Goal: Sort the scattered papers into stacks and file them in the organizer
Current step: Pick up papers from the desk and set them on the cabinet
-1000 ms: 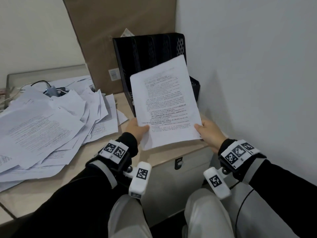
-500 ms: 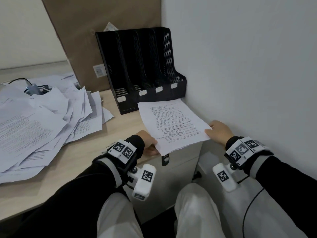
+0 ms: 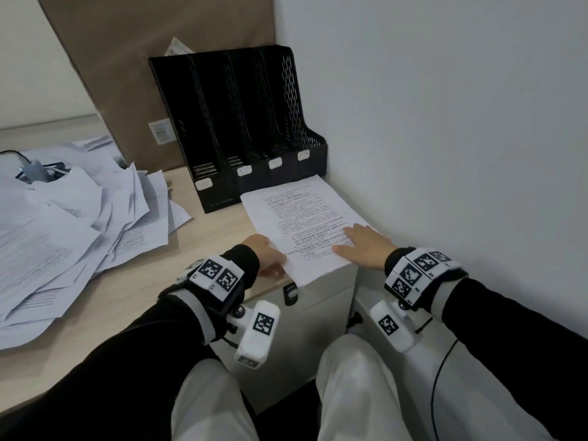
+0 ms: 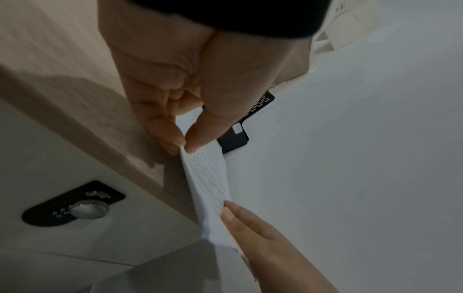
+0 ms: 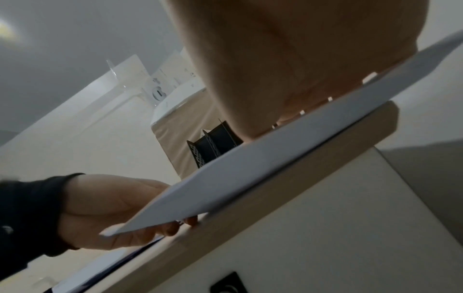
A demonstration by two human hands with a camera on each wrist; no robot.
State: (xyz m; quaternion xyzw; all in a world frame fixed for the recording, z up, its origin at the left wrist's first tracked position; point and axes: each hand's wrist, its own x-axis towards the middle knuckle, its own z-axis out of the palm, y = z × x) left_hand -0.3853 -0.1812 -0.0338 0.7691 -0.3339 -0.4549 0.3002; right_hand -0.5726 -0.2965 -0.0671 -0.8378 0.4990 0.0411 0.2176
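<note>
Head view: a small stack of printed sheets [image 3: 299,221] lies flat on the desk [image 3: 203,243] at its right end, directly in front of the black four-slot organizer [image 3: 241,128], its near corner overhanging the desk edge; the left hand [image 3: 265,254] holds the stack's near left edge, fingers curled onto it; the right hand [image 3: 362,246] lies palm down on the stack's right side, fingers extended and flat; a loose heap of scattered papers [image 3: 63,230] covers the desk's left part, well apart from the stack; a brown board [image 3: 127,68] leans behind the organizer; a white drawer unit with a round lock [image 3: 291,292] sits under the desk edge.

Left wrist view: the left hand [image 4: 195,83] pinches the edge of the sheets [image 4: 208,176] between thumb and fingertips [image 4: 172,134]; the right hand [image 4: 270,243] rests straight-fingered on the sheets' other side; a corner of the organizer [image 4: 240,134] shows beyond; the lock [image 4: 87,208] is below the desk edge.

Right wrist view: the right hand [image 5: 300,65] presses flat on top of the stack [image 5: 263,168], fingers unbent; the stack's overhanging corner is lifted clear of the desk [image 5: 288,192]; the left hand [image 5: 110,210] grips that corner, fingers beneath; the organizer [image 5: 213,142] stands just beyond.
</note>
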